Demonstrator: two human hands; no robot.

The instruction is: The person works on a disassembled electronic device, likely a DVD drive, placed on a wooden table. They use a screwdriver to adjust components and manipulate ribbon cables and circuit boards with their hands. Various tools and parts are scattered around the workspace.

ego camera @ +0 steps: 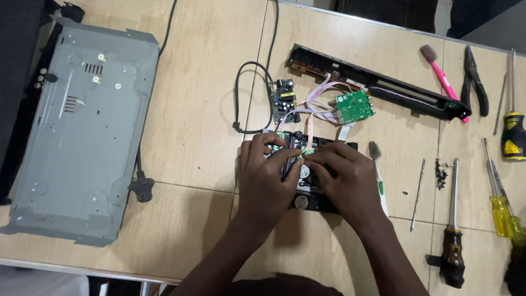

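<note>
Left hand and right hand both clamped on black plastic disc-drive mechanism, green circuit board just beyond, grey metal chassis far left

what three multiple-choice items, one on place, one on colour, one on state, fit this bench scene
1. Where does the grey metal chassis cover lie?
A. far left of the table
B. far right
C. under the hands

2. What colour is the handle of the brush by the black pliers?
A. blue
B. pink
C. white

3. How are the left hand and right hand placed?
A. both on the black disc-drive mechanism
B. both lifted off
C. one holding a screwdriver

Answers: A, the cover sits at the left edge; B, pink handle; A, both hands rest on the mechanism.
</note>
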